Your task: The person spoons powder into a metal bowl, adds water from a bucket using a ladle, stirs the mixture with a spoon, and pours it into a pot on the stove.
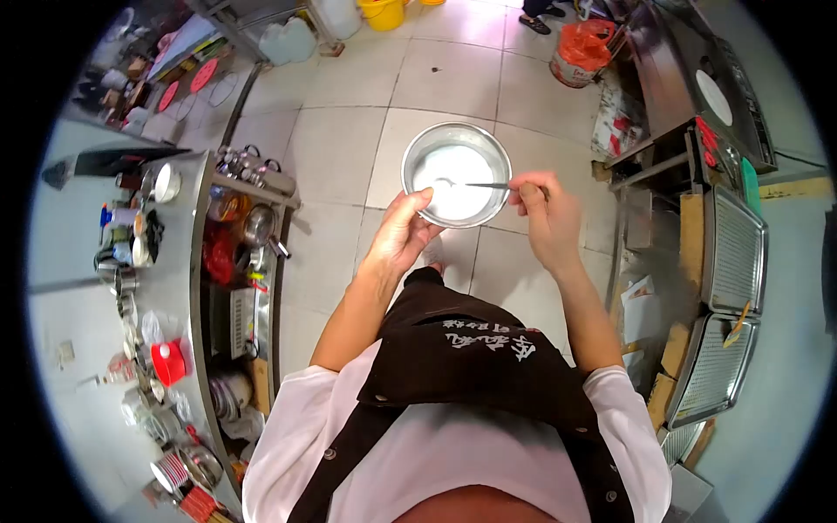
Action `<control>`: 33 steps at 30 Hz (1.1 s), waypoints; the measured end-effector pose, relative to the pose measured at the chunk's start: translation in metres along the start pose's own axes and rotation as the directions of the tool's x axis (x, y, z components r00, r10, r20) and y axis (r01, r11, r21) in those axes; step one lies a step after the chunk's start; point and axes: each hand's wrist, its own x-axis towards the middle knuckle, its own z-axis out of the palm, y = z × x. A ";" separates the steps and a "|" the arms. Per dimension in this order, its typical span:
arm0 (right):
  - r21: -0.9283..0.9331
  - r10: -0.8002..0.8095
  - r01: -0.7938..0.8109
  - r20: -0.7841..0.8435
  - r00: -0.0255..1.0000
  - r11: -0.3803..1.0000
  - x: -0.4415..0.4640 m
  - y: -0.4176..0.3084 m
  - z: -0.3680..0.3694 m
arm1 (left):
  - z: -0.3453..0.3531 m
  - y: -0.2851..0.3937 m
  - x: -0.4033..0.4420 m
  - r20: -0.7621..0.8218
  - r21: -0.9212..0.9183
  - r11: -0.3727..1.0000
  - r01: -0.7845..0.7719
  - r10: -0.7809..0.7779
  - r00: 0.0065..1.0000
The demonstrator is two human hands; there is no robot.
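Observation:
A round metal bowl (458, 134) is held up in front of me above the tiled floor. Inside lies something smooth and white (466, 205); whether liquid or powder, I cannot tell. My left hand (404, 228) grips the bowl's near left side, thumb over the rim and fingers underneath. From the right, my right hand (549, 218) pinches the handle of a metal spoon (486, 185). The spoon's bowl end dips into the white contents near the middle.
On the left stands a metal counter (193, 227) with pots and a red container (168, 362). Perforated metal trays (732, 253) lean at the right. Ahead are a yellow bucket (382, 13), a bucket with a red bag (580, 57) and another person's shoe (534, 23).

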 end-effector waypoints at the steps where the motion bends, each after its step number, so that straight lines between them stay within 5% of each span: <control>1: 0.004 0.005 -0.005 -0.008 1.000 1.000 0.011 -0.002 -0.001 | 0.002 0.010 0.016 0.019 0.011 1.000 0.012 -0.012 1.000; 5: 0.067 -0.005 0.002 0.037 0.999 0.998 0.076 0.001 0.016 | 0.016 0.052 0.072 0.082 0.020 0.998 0.052 -0.054 0.995; 11: -0.087 0.019 -0.038 -0.204 0.979 0.995 0.194 0.041 0.020 | 0.036 0.113 0.163 0.181 0.086 0.995 0.050 -0.065 0.981; 15: 0.005 0.236 -0.239 -0.180 0.955 0.971 0.229 0.067 0.011 | 0.055 0.139 0.226 0.173 0.088 0.995 0.049 -0.064 0.983; 18: 0.149 0.190 -0.174 -0.103 0.976 0.973 0.265 0.093 0.021 | 0.068 0.146 0.274 0.172 0.136 0.990 0.036 -0.059 0.983; 22: -0.121 -0.104 0.084 -0.170 0.980 0.989 0.345 0.129 0.004 | 0.090 0.151 0.334 0.151 0.076 0.997 0.032 -0.044 0.988; 25: -0.236 -0.176 0.138 -0.148 0.973 0.962 0.390 0.159 -0.036 | 0.114 0.157 0.382 0.165 0.058 0.998 0.029 -0.039 0.986; 28: -0.213 0.087 -0.092 -0.034 0.996 0.973 0.422 0.167 -0.078 | 0.150 0.168 0.421 0.106 0.040 0.998 0.041 -0.045 0.993; 31: 0.042 -0.003 0.002 0.021 1.000 0.999 0.464 0.188 -0.088 | 0.185 0.173 0.464 0.122 -0.005 0.999 0.035 -0.034 0.992; 33: -0.094 -0.216 0.213 -0.023 0.976 0.972 0.501 0.208 -0.092 | 0.201 0.177 0.485 0.145 -0.016 1.000 0.022 -0.019 0.989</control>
